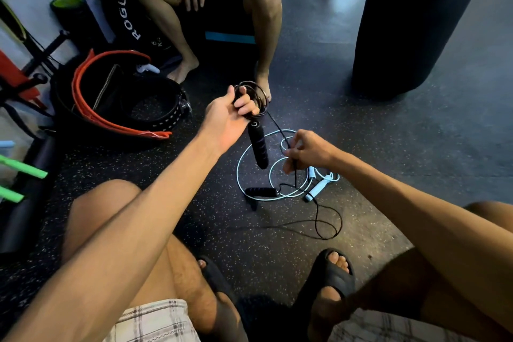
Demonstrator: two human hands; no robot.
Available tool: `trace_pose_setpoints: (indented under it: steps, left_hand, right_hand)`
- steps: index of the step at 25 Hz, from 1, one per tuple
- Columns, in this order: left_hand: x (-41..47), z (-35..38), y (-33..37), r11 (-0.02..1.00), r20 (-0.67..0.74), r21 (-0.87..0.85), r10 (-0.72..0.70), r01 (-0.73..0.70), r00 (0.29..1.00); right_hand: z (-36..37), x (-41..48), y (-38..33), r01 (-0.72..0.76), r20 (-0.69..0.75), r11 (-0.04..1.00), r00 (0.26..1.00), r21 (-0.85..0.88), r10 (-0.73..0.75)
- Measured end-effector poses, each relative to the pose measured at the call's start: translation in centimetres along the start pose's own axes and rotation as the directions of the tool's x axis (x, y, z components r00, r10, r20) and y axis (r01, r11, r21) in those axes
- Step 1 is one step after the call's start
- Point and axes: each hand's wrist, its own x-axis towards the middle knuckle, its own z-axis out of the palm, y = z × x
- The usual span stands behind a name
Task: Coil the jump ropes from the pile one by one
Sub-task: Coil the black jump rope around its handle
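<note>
White lettering on the black fabric bag reads "ROGUE". The left hand grips the coiled loops of the thin black jump rope, fingers curled through them. One black foam handle hangs below. The right hand pinches the rope's loose cord. The second black handle lies on the speckled rubber floor, against the pale-blue jump rope.

black jump rope | pale blue-white jump rope | dark white-speckled floor | red-orange bands | plaid shorts
</note>
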Motion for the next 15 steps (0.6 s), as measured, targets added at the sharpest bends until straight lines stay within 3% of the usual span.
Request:
trace_pose_setpoints:
  steps: [3, 5, 7, 9, 12, 15]
  left_hand:
    - [0.7, -0.6, 0.0, 0.994, -0.126, 0.012, 0.109, -0.108, 0.986]
    - [1.0, -1.1, -0.3, 0.954, -0.161, 0.225, 0.239, -0.200, 0.957]
    - [1.2, -1.7, -0.6, 0.780, -0.119, 0.564, 0.403, -0.273, 0.907]
    - [1.0, -1.9, -0.8, 0.558, -0.033, 0.785, 0.470, -0.268, 0.882]
    - [0.8, -1.9, -0.8, 0.348, 0.063, 0.910, 0.421, -0.225, 0.905]
    - [0.6, -1.8, -1.2, 0.215, 0.093, 0.963, 0.295, -0.161, 0.951]
  right_hand:
    - [1.3, -0.1, 0.6, -0.020, 0.078, 0.999, 0.997, -0.042, 0.024]
    - [1.7, 0.2, 0.5, 0.066, 0.067, 0.993, 0.996, -0.098, -0.060]
    - [1.8, 0.4, -0.1, 0.194, 0.043, 0.956, 0.981, -0.221, -0.189]
    - [1.7, 0.1, -1.1, 0.279, 0.012, 0.906, 0.957, -0.318, -0.291]
    - [1.2, -0.4, -2.5, 0.369, -0.061, 0.851, 0.906, -0.373, -0.420]
    - [0.2, -0.8, -3.7, 0.410, -0.178, 0.822, 0.844, -0.395, -0.506]
